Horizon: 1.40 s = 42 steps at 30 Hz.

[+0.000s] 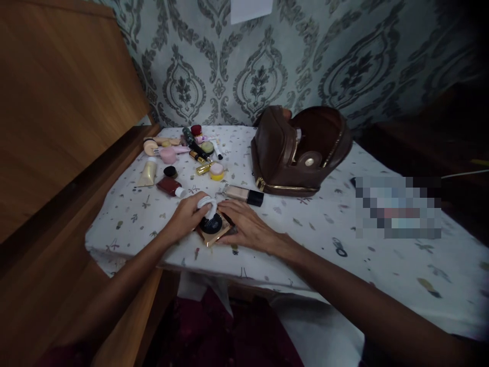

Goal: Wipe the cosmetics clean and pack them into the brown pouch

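Observation:
My left hand [188, 216] is closed on a crumpled white wipe [208, 208], which rests above a round black compact [212, 224]. The compact lies on top of a flat gold makeup palette [212, 240] near the front edge of the table. From the right, my right hand [244, 224] grips the palette, fingers at the far side and thumb at the near side; part of the palette is hidden beneath the hand. Just beyond my fingers lies a foundation bottle [237, 192] with a black cap. A dark red bottle [168, 186] with a white cap lies beyond my left hand.
A brown zippered bag [275, 153] stands open at the back. Several cosmetics are grouped at the back left, among them a cream tube [148, 173], a pink jar [168, 155] and a yellow-based jar [217, 172]. A blurred-out item [399, 208] lies right. Wooden furniture borders the left.

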Each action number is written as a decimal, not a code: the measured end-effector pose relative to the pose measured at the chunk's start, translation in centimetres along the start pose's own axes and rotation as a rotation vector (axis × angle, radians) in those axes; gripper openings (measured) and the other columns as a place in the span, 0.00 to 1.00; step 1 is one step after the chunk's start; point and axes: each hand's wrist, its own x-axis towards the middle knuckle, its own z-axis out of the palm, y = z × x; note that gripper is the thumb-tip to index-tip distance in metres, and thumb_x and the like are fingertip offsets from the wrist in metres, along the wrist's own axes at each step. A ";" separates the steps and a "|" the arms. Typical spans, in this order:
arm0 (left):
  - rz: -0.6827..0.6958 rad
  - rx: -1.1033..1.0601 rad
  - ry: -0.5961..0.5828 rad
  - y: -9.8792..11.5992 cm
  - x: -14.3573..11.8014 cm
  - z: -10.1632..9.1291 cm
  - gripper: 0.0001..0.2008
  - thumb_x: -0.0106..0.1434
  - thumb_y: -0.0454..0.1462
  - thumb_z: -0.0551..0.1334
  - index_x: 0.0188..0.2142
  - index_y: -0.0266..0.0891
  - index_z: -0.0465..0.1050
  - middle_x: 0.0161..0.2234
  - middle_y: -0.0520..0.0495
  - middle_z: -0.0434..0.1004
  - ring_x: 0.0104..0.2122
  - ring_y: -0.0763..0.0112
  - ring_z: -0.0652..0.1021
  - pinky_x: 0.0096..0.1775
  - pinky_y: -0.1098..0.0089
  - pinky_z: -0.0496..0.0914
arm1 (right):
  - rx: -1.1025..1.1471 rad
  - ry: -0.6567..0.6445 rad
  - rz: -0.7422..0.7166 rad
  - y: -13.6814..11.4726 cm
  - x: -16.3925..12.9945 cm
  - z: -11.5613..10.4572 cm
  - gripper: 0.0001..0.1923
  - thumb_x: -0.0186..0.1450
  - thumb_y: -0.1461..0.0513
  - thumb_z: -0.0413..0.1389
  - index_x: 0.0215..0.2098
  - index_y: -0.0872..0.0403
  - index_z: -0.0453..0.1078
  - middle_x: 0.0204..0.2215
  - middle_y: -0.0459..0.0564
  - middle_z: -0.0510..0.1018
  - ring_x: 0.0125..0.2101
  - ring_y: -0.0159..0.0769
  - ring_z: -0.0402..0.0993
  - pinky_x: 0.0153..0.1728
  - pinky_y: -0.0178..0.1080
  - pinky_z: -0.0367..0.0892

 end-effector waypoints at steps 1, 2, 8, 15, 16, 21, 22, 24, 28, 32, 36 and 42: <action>0.002 -0.015 0.006 0.0 0.2 0.1 0.10 0.67 0.42 0.55 0.34 0.38 0.68 0.29 0.52 0.70 0.31 0.68 0.71 0.36 0.69 0.65 | 0.000 -0.012 0.017 -0.2 0.0 0.0 0.41 0.55 0.38 0.61 0.57 0.55 0.67 0.53 0.62 0.73 0.57 0.56 0.66 0.57 0.59 0.61; 0.003 -0.033 0.009 0.0 0.3 0.2 0.10 0.67 0.42 0.55 0.34 0.38 0.68 0.29 0.52 0.70 0.31 0.68 0.71 0.36 0.69 0.65 | -0.001 -0.022 0.037 -0.5 0.0 0.1 0.42 0.55 0.37 0.61 0.57 0.55 0.67 0.53 0.62 0.73 0.56 0.57 0.66 0.57 0.59 0.61; -0.003 -0.102 0.004 -0.4 0.2 0.3 0.11 0.66 0.43 0.56 0.33 0.37 0.67 0.28 0.53 0.68 0.30 0.69 0.70 0.35 0.70 0.64 | -0.154 0.028 0.185 -2.8 -0.1 1.5 0.53 0.49 0.37 0.65 0.62 0.58 0.59 0.58 0.67 0.67 0.59 0.63 0.61 0.58 0.62 0.58; -0.015 -0.004 0.013 -0.6 -0.9 -0.4 0.11 0.67 0.43 0.55 0.36 0.39 0.69 0.30 0.51 0.70 0.32 0.67 0.70 0.36 0.69 0.64 | -0.265 0.107 0.300 -4.9 -0.1 2.3 0.41 0.52 0.48 0.65 0.57 0.60 0.64 0.46 0.62 0.73 0.48 0.58 0.68 0.50 0.57 0.66; -0.025 0.001 0.017 -0.6 -1.2 -0.5 0.11 0.67 0.43 0.55 0.36 0.39 0.70 0.29 0.51 0.71 0.31 0.67 0.70 0.36 0.69 0.64 | -0.264 0.123 0.303 -4.9 -0.2 2.3 0.40 0.52 0.51 0.65 0.58 0.61 0.63 0.46 0.62 0.73 0.48 0.58 0.68 0.50 0.57 0.66; -0.073 -0.082 0.031 -0.8 -2.7 -1.5 0.12 0.66 0.45 0.57 0.36 0.39 0.71 0.30 0.51 0.72 0.32 0.67 0.71 0.37 0.69 0.64 | -0.079 0.177 0.243 -4.6 -0.8 2.2 0.44 0.54 0.59 0.61 0.65 0.59 0.52 0.54 0.65 0.70 0.54 0.58 0.67 0.55 0.59 0.65; -0.081 -0.123 0.030 -0.8 -2.8 -1.6 0.13 0.66 0.46 0.57 0.37 0.39 0.71 0.30 0.51 0.72 0.32 0.67 0.71 0.37 0.70 0.65 | -0.018 0.184 0.229 -4.5 -0.9 2.0 0.45 0.54 0.60 0.61 0.66 0.58 0.50 0.57 0.64 0.69 0.57 0.57 0.66 0.55 0.59 0.65; -0.090 -0.206 0.035 -0.9 -2.9 -1.6 0.14 0.66 0.47 0.57 0.37 0.38 0.71 0.30 0.51 0.72 0.31 0.68 0.71 0.36 0.70 0.65 | 0.090 0.196 0.194 -4.5 -0.9 1.6 0.47 0.55 0.61 0.62 0.68 0.55 0.46 0.61 0.63 0.64 0.60 0.55 0.63 0.57 0.57 0.65; -0.082 -0.294 0.102 -0.7 -2.4 -1.4 0.14 0.66 0.46 0.57 0.38 0.38 0.70 0.30 0.52 0.71 0.31 0.69 0.71 0.35 0.71 0.65 | 0.185 0.231 0.103 -4.8 -0.5 0.8 0.49 0.55 0.63 0.62 0.69 0.52 0.43 0.64 0.61 0.61 0.62 0.52 0.63 0.59 0.53 0.66; -0.019 -0.124 0.214 0.0 -1.8 -1.3 0.13 0.67 0.43 0.56 0.44 0.37 0.71 0.36 0.48 0.75 0.36 0.65 0.73 0.40 0.67 0.66 | 0.181 0.253 0.085 -4.8 -0.1 0.4 0.52 0.56 0.64 0.63 0.71 0.52 0.39 0.65 0.61 0.60 0.62 0.52 0.62 0.60 0.52 0.64; 0.174 0.112 0.253 1.6 -1.8 -1.2 0.12 0.69 0.40 0.54 0.45 0.37 0.73 0.42 0.43 0.78 0.45 0.59 0.73 0.49 0.61 0.66 | 0.190 0.223 0.103 -4.5 0.0 0.5 0.58 0.55 0.65 0.64 0.72 0.51 0.31 0.65 0.62 0.60 0.63 0.52 0.61 0.61 0.54 0.62; 0.423 0.244 0.142 4.3 -2.3 -0.4 0.13 0.70 0.35 0.54 0.51 0.39 0.70 0.49 0.42 0.77 0.49 0.58 0.72 0.52 0.58 0.67 | 0.252 0.239 0.132 -4.5 0.4 0.8 0.60 0.55 0.66 0.63 0.73 0.53 0.28 0.66 0.64 0.57 0.64 0.54 0.60 0.60 0.55 0.62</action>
